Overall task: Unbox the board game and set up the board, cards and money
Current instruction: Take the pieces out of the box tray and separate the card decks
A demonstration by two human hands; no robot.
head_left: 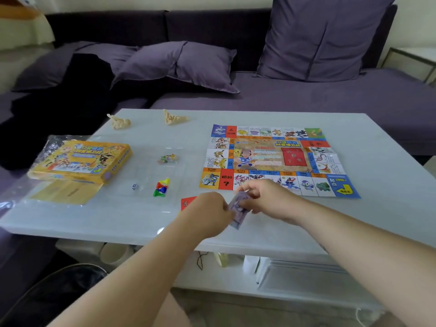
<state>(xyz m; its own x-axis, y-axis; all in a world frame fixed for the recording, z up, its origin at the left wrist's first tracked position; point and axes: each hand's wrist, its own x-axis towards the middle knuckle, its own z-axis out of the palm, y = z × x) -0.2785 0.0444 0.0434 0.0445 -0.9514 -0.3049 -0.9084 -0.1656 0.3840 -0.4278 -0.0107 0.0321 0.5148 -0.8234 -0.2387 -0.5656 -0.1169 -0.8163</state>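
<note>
Legibly, little can be read: the board [278, 159] lies flat on the right half of the worktop [382, 156] with its print facing away. Only a black "?" on a red square at its near edge and a yellow arrow on the blue near corner stand out. The yellow box [80, 161] sits at the left, its title upside down and too blurred to read. Just short of the board's near edge, the left hand [210, 213] and right hand [262, 197] meet, both pinching a purplish wad of paper money [238, 210]. A red card [187, 202] bearing a white character peeks from behind the left hand. Coloured pawns [161, 187] and a die [134, 187] lie between box and board.
</note>
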